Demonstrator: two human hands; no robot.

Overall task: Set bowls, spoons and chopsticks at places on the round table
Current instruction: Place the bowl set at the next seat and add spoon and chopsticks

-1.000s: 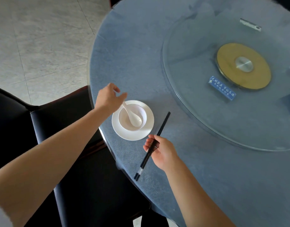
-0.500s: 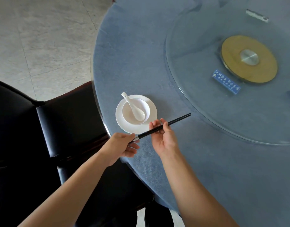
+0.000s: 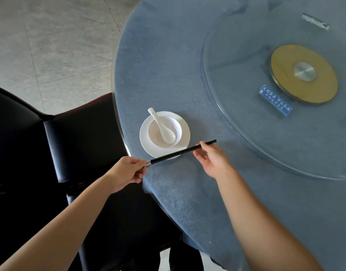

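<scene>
1. Head view: the left hand (image 3: pixel 127 173) pinches the silver-capped end of the black chopsticks (image 3: pixel 180 152). The right hand (image 3: pixel 211 159) has its fingers nearly straight and only steadies the pair near the tips.
2. Between the hands, the pair crosses the near rim of the white saucer (image 3: pixel 146 141). Just beyond, the spoon (image 3: pixel 164 130) lies in the bowl (image 3: pixel 177 125).
3. A second ago the right hand alone held them while the left was at the spoon. Now both hands align the pair, so laying it down probably comes next.
</scene>
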